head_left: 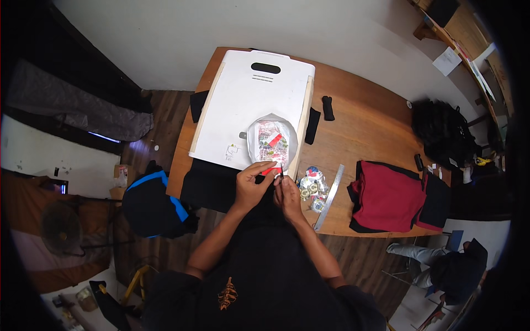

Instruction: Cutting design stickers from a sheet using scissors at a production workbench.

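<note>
My left hand [250, 185] pinches a small red and white piece [270, 170], probably a sticker or label, between thumb and fingers. Close beside it, my right hand [289, 196] grips a slim black tool [282, 170] with its tip upward; its exact kind is too small to tell. Both hands are at the near rim of a round white container [292, 142], perhaps an opened bag. Printed scraps [271, 138] in red, white and green lie inside it. The container stands on a large white panel [223, 103] with a dark slot. Right of my hands lies a pile of round printed pieces [312, 188].
A steel ruler [330, 197] lies on the wooden table [352, 136] beside the pile. Further right are folded red and black cloths [389, 196] and a black backpack [441, 128]. A blue-and-black item [153, 205] stands left of the table. Another person [451, 269] sits at lower right.
</note>
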Demonstrator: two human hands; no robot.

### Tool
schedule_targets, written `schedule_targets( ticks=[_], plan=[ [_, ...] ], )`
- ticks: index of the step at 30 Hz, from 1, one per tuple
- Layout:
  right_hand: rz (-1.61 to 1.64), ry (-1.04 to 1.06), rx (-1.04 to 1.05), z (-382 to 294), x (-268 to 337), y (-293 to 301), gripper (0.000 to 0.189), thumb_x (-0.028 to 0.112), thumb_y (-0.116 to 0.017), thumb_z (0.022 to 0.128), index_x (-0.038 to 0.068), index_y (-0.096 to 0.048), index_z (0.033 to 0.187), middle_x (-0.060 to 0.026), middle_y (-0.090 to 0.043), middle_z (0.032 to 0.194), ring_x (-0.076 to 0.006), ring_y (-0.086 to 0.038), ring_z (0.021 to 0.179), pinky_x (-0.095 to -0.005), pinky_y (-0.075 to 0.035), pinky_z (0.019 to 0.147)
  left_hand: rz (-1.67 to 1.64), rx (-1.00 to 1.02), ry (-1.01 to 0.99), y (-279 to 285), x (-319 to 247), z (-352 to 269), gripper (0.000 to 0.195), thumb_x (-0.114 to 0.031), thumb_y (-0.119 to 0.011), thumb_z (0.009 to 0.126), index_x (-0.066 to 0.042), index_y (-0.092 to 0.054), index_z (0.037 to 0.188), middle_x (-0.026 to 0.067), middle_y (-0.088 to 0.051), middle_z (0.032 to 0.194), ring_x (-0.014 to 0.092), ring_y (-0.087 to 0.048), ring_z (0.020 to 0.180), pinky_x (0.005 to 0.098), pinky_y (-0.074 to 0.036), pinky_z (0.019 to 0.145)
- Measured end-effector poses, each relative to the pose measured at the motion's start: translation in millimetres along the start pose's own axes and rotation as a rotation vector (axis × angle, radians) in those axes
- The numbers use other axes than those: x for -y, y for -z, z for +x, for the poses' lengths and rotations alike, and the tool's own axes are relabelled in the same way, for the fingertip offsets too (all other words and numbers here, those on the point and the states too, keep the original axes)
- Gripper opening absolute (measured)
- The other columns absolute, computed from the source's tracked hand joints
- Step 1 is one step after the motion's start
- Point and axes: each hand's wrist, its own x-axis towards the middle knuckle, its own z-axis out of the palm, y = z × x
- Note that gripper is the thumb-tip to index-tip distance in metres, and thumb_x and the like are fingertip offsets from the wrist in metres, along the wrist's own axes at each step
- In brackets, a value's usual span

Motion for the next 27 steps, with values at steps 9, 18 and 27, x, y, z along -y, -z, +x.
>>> schedule_targets(
  ticks=[9,18,27],
  plan=[
    [0.01,0.009,-0.01,4,-6,7,0.034,0.036,-0.038,0.111,0.008,-0.051,0.098,0.0074,-0.032,0.057,-0.0031,-0.025,0.044,-0.021,-0.022,0.042,-0.029,0.001,0.017,-2,0,2,0.027,0.008,-0.07,0.089,0.007,-0.07,0.116,0.0175,-0.07,0.114,0.017,-0.067,0.103,0.0268,-0.053,0.092],
    [0.001,0.069,-0.021,7,-2,4,0.034,0.036,-0.037,0.111,0.007,-0.052,0.1,0.007,-0.032,0.056,-0.0036,-0.025,0.042,-0.0218,-0.023,0.041,-0.035,-0.014,-0.012,-3,-5,5,0.027,0.007,-0.071,0.089,0.008,-0.069,0.116,0.0176,-0.07,0.114,0.017,-0.066,0.104,0.027,-0.052,0.093],
    [-0.15,0.058,-0.167,44,2,7,0.02,0.026,-0.052,0.106,0.007,-0.052,0.113,0.005,-0.043,0.07,-0.0033,-0.04,0.059,-0.0204,-0.034,0.056,-0.029,-0.094,0.086,3,14,20,0.026,0.002,-0.072,0.09,0.004,-0.072,0.115,0.015,-0.071,0.112,0.017,-0.066,0.105,0.0284,-0.051,0.094]
  ],
)
